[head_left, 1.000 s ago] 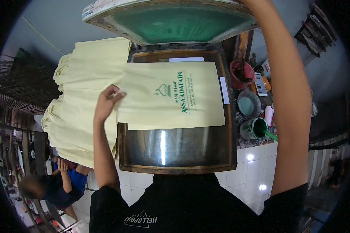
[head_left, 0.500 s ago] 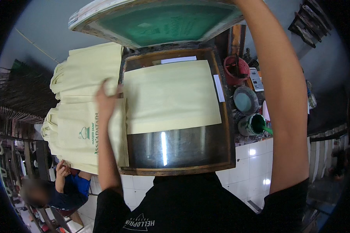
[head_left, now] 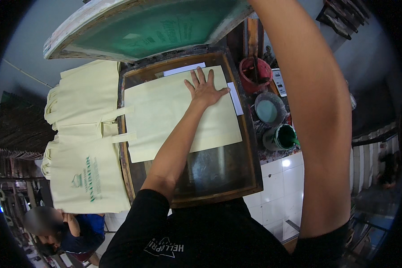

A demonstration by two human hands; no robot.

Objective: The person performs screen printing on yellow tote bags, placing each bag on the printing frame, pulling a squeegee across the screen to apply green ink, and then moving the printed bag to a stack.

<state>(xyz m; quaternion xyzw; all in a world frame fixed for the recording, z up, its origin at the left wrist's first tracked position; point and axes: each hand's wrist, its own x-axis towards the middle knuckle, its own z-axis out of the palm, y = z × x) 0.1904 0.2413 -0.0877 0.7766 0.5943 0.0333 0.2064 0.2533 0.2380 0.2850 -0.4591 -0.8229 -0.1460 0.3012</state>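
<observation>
A blank cream cloth tote bag (head_left: 161, 116) lies flat on a wood-framed glass board (head_left: 205, 172), its two handles stretching left over the frame. My left hand (head_left: 205, 91) rests on the bag near its far right corner, fingers spread flat, the thumb by a white strip (head_left: 235, 99) on the glass. A printing screen (head_left: 165, 33) with green mesh stands raised and tilted at the far side. Up along its right end reaches my right arm (head_left: 317, 102); the hand itself is beyond the top edge of the picture.
Left of the board lie stacked cream bags (head_left: 89, 94) and a bag with green print (head_left: 82, 178). On the right stand a red bucket (head_left: 248, 67), a grey bowl (head_left: 266, 110), a tub of green ink (head_left: 283, 137) and a phone (head_left: 279, 82). Another person (head_left: 82, 234) sits lower left.
My left hand has gone from the bag's left edge to its far right corner and now lies flat. The handles now show at the left. The whole view has shifted slightly.
</observation>
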